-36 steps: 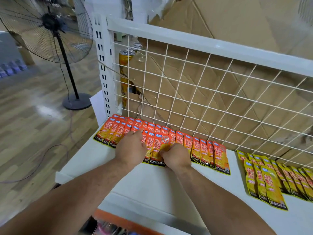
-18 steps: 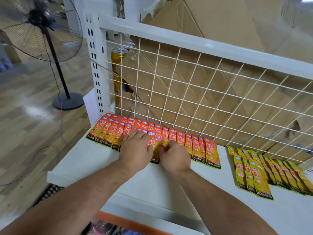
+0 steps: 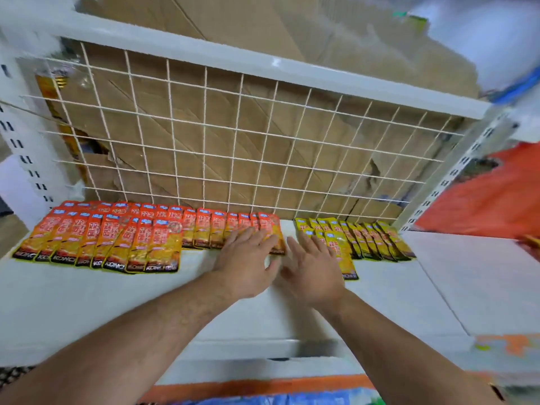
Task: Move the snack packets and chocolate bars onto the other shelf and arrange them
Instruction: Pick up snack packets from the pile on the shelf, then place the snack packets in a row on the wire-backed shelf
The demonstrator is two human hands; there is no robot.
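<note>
Orange snack packets are laid flat in an overlapping row on the white shelf, running from the 9 o'clock side to about the middle. Each one has its long axis going 6 to 12: dark printed band at the 6 o'clock end, blue tab pointing at 12. The ones at the far 9 o'clock end lean a bit toward 1. The front batch on that side sits closer to the shelf's edge than the rest

Yellow snack packets make a second, shorter row over at 3 o'clock, same 6 to 12 lie, tops tipped slightly toward 11. There's a small gap between the two colours

Left hand is flat, fingers straight and spread, fingertips on the last few orange packets, gripping nothing. Right hand is spread just as wide over the gap, holding nothing; it's blurry, so can't tell if it touches the nearest yellow packet

Behind everything at 12 is a white wire grid with brown cardboard behind it
</note>
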